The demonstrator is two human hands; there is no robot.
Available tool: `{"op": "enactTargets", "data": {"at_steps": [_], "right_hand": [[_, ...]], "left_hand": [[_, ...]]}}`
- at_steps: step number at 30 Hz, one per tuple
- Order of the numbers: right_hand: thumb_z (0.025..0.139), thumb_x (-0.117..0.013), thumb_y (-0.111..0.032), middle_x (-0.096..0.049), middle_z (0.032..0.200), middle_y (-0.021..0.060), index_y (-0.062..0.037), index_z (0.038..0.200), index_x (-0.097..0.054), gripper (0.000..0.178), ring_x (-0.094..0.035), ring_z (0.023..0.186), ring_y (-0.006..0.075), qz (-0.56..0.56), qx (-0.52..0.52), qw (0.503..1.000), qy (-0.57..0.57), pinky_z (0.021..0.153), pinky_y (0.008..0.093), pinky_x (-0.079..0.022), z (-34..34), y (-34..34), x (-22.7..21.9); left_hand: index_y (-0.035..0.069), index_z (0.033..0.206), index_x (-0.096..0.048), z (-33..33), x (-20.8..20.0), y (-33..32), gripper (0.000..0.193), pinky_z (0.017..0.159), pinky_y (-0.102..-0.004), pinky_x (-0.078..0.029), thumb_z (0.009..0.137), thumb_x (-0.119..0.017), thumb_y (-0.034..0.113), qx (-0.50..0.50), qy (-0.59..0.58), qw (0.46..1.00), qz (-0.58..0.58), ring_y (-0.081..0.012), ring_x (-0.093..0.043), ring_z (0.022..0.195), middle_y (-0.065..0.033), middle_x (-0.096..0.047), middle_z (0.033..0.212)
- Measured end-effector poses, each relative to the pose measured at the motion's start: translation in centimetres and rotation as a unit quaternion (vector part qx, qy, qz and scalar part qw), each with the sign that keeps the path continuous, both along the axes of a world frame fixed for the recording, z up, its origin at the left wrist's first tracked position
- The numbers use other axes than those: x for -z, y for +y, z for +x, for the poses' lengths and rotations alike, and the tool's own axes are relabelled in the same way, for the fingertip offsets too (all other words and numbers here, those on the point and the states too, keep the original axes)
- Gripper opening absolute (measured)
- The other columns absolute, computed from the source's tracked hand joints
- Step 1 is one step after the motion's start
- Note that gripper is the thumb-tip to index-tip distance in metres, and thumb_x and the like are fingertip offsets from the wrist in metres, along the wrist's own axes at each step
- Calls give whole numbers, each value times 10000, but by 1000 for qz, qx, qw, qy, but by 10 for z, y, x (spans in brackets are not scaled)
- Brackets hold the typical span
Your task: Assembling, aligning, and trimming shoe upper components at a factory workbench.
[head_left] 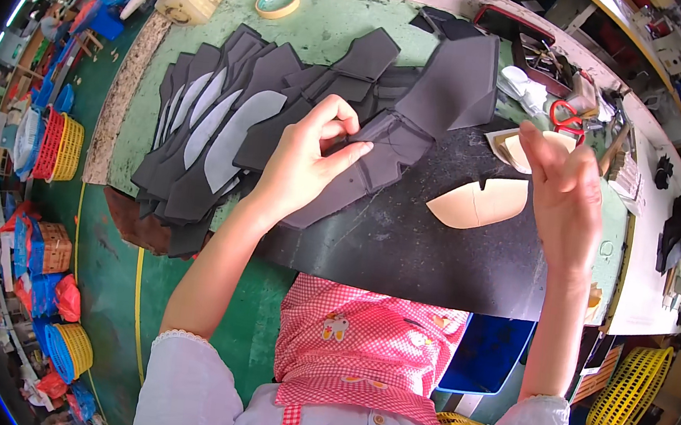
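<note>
My left hand [313, 155] is over the dark grey foam cut-outs, its fingers curled and its thumb pressed at the edge of a dark grey foam piece [395, 139]. That piece lies on a black mat [370, 245]. At the right my right hand [563, 187] is raised with bent fingers; whatever they pinch, if anything, is hidden. Behind its fingertips lies a small stack of pale beige pieces [502, 149]. Between the hands rests a curved beige piece [478, 203] with a notch in its upper edge. A large dark foam piece [456, 79] lies beyond.
Overlapping dark foam cut-outs [181, 173], several bearing light grey curved patches [236, 138], fill the left of the green tabletop. A tape roll [277, 2] lies at the back. Red-handled scissors [568, 119] and a tool tray [540, 63] are back right. A blue bin [485, 355] stands below the table edge.
</note>
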State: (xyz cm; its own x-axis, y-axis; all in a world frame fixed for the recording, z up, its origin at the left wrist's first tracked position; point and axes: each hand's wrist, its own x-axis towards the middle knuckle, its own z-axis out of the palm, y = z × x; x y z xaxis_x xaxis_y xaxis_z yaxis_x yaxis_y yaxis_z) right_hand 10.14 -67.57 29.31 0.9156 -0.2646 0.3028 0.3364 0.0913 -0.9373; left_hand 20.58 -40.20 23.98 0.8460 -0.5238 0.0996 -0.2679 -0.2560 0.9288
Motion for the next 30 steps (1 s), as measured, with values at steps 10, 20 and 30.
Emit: {"op": "enactTargets", "data": {"at_steps": [10, 20, 30], "right_hand": [[942, -697, -323, -525, 622, 60, -59, 1079, -702, 297, -506, 533, 187, -461, 67, 859, 213, 532, 323, -416, -17, 6, -13], [1028, -539, -209, -619, 834, 78, -15, 705, -565, 378, -575, 891, 176, -56, -38, 998, -16, 853, 332, -441, -28, 11, -21], [1069, -490, -290, -412, 605, -26, -100, 680, -457, 434, -317, 506, 60, 194, -171, 963, 74, 466, 260, -288, -39, -6, -24]], "left_hand": [[74, 995, -499, 4, -36, -5, 202, 594, -167, -323, 941, -682, 6, -35, -17, 994, -103, 22, -412, 687, 83, -517, 796], [82, 1033, -528, 5, -47, -8, 160, 641, -160, -336, 963, -661, 26, -23, 12, 992, -126, 18, -434, 721, 75, -585, 837], [69, 1022, -543, 10, -39, -15, 150, 638, -148, -331, 957, -669, 20, -34, 33, 987, -154, 24, -429, 710, 64, -604, 791]]}}
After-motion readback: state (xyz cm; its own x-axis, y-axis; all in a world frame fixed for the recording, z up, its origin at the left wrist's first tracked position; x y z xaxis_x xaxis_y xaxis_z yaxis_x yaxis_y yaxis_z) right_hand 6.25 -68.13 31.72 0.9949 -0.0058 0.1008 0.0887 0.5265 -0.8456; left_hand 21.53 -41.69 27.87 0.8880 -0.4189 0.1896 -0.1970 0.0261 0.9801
